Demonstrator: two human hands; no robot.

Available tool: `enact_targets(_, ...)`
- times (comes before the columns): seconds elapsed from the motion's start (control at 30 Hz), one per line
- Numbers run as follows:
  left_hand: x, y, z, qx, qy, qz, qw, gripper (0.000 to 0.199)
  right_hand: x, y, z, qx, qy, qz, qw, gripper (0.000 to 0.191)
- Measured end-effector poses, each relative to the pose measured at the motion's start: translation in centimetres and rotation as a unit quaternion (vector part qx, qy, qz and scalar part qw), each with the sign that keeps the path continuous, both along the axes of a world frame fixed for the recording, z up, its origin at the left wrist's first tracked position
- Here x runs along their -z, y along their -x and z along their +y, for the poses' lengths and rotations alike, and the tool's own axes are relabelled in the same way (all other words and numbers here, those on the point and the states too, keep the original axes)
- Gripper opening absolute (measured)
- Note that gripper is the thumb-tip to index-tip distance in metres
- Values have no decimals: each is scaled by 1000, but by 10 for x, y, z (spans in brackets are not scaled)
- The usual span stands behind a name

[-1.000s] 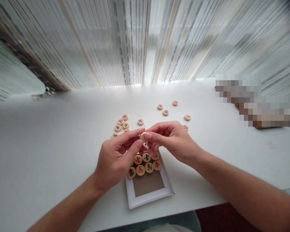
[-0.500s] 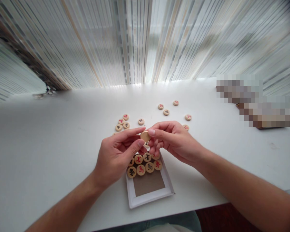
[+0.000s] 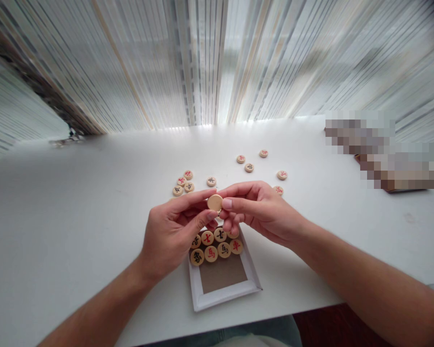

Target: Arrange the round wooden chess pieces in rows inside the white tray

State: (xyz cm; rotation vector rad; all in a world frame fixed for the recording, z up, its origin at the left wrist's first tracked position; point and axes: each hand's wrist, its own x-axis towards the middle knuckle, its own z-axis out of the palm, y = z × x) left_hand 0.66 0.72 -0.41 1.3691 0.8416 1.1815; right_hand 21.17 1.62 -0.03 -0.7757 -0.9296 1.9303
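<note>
Between my two hands is a round wooden piece [image 3: 214, 202], its plain side facing me. My left hand [image 3: 177, 226] pinches it from the left with thumb and index finger. From the right, the thumb and fingers of my right hand [image 3: 258, 209] grip its edge. Below them lies a white-rimmed box [image 3: 227, 290] with a brown bottom. Rows of wooden pieces with red or black characters fill its far part, among them a black-marked piece [image 3: 197, 257] and a red-marked piece [image 3: 210, 254]. My hands hide the far end of the box.
Several loose pieces lie beyond my hands on the white table [image 3: 75, 217], including one black-marked disc [image 3: 211, 181] and a red-marked one [image 3: 282, 175]. A pixelated object with a brown edge [image 3: 390, 185] is at the right. Striped curtains [image 3: 210, 62] hang behind the table.
The held piece has shifted slightly left and up between my fingers, and more of its plain face shows. My hands have barely moved.
</note>
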Motion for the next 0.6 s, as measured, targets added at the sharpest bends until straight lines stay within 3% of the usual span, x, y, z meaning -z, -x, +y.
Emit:
enact_targets(0.33,5,3,0,-24,-32,11,999,37,7,-2,-3,-36,-31,-8,999,28)
enact_targets(0.47,10,7,-1,-42,-107,71,991,35,8,-2,-4,-44,-30,-23,998,23)
enact_targets(0.6,9,9,1,-43,-210,139,967,33,8,-2,-4,-41,-24,-46,998,30)
